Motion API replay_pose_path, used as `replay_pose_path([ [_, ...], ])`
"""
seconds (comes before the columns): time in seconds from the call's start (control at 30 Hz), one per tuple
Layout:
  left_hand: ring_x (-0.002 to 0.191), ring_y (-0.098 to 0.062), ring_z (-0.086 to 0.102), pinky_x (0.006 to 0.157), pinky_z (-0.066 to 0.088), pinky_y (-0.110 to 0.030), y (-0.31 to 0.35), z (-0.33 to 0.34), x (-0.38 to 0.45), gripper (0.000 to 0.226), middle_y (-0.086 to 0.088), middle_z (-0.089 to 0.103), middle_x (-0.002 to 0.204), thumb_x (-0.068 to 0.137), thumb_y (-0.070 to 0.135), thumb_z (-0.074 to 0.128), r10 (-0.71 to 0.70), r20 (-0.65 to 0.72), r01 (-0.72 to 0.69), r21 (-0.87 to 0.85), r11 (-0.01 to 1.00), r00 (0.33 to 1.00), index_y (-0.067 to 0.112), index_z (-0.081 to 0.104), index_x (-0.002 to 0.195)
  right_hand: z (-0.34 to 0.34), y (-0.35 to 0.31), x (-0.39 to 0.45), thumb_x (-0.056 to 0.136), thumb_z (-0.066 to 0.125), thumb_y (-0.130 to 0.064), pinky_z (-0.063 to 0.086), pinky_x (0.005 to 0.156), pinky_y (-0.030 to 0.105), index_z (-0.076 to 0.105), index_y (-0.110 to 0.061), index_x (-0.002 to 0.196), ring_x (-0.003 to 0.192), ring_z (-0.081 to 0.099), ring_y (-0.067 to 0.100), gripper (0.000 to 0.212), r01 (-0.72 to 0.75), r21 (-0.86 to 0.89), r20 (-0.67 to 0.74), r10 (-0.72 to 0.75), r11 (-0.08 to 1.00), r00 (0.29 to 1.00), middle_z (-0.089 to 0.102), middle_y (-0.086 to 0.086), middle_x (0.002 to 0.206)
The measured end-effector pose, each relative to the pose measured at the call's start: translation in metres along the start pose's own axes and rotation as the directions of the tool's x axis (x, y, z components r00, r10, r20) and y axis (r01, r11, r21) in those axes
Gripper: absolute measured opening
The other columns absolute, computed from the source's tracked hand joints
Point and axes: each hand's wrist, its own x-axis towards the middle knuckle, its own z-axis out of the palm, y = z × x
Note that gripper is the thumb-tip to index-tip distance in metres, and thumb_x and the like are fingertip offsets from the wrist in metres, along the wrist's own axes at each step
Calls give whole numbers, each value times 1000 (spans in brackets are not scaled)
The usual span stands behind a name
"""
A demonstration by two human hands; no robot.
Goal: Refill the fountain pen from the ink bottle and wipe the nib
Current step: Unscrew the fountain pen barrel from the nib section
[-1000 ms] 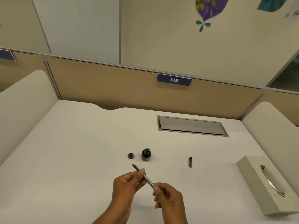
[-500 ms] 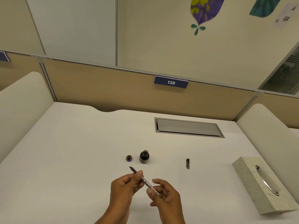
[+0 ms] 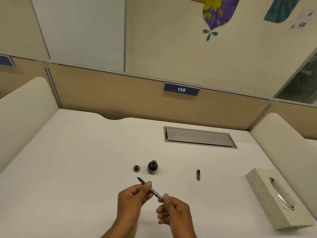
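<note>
Fountain pen (image 3: pixel 151 188) held in both hands above the desk (image 3: pixel 77 169), nib aimed toward the open ink bottle (image 3: pixel 152 167).

The pen is pinched near its front section by the left hand (image 3: pixel 133 197), fingers curled round it, while its rear end is gripped between the thumb and fingertips of the right hand (image 3: pixel 173 209), as if the filler is being twisted. The nib (image 3: pixel 138 178) is kept just short of the bottle, whose cap (image 3: pixel 136 168) is set just beside it on the left. The pen cap (image 3: pixel 198 174) is laid well apart to the right, and the tissue box (image 3: pixel 274 198) is placed farther right. The uncapped bottle could be knocked over if it is clipped by a hand during the dip, and ink would be spilled across the pale desk. Drops could also be flung from the nib if the filler is turned too hard before the nib is submerged.
</note>
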Motion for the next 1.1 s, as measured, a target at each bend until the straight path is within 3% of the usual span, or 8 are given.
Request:
replay_pose_path([
  [0.17, 76, -24, 77, 83, 61, -33, 1, 0, -2, 16, -21, 80, 85, 85, 14, 83, -2, 0, 2, -13, 1000, 1000, 1, 85, 77, -2, 2, 0, 83, 80, 2, 60, 59, 33, 82, -15, 83, 63, 68, 21, 17, 116, -81, -42, -119, 990, 992, 72, 13, 72],
  [0.23, 75, -23, 77, 83, 61, -33, 2, 0, -2, 16, -20, 80, 84, 85, 14, 83, 4, 0, -4, -13, 1000, 1000, 0, 84, 76, -2, 0, 0, 90, 76, -8, 60, 60, 36, 79, -10, 94, 64, 69, 23, 5, 62, -13, -16, -62, 998, 998, 74, 14, 73],
  [0.3, 73, -22, 76, 83, 60, -33, 2, 1, -2, 17, -19, 79, 81, 85, 14, 83, 11, -2, -11, -11, 1000, 1000, 0, 84, 76, -1, -1, 1, 100, 64, -18, 59, 57, 35, 76, -2, 92, 59, 67, 24, 21, -12, 26, 3, 12, 1000, 1000, 73, 15, 67],
  [0.47, 72, -21, 76, 83, 60, -33, 4, 1, -1, 16, -19, 80, 82, 85, 13, 83, 15, -4, -15, -25, 1000, 1000, -1, 84, 77, -4, 3, 2, 87, 75, 3, 59, 59, 30, 81, -13, 84, 63, 69, 18, 17, 102, -53, -21, -103, 993, 994, 74, 14, 73],
  [0.63, 71, -22, 75, 83, 61, -33, 3, 0, 1, 17, -19, 78, 79, 84, 12, 84, 15, -7, -16, -23, 1000, 1000, -2, 83, 74, -2, 0, 3, 100, 64, -15, 57, 55, 33, 75, -2, 91, 57, 67, 25, 20, -24, 34, 27, 23, 999, 999, 72, 18, 69],
  [0.8, 73, -22, 77, 81, 61, -30, 2, 0, 1, 15, -20, 79, 82, 85, 12, 83, 11, -8, -11, -20, 1000, 1000, 0, 84, 75, -5, 2, 3, 82, 82, -3, 61, 61, 32, 79, -10, 90, 66, 72, 22, 11, 100, -34, -20, -101, 994, 995, 75, 14, 75],
  [0.93, 74, -23, 75, 73, 63, -23, 1, 1, 3, 17, -20, 77, 81, 85, 13, 83, 12, -14, -12, -10, 1000, 1000, -1, 83, 75, -3, 2, 6, 97, 67, -8, 58, 58, 31, 77, -4, 89, 61, 70, 23, 13, 33, -1, -10, -33, 999, 999, 76, 14, 71],
  [1.1, 74, -25, 75, 76, 62, -27, 2, 1, 2, 16, -21, 79, 84, 85, 12, 83, 11, -20, -11, -12, 1000, 1000, 0, 84, 75, -5, 4, 4, 85, 79, 1, 61, 63, 34, 79, -13, 89, 69, 72, 25, 15, 86, -31, -31, -87, 996, 996, 77, 19, 77],
])
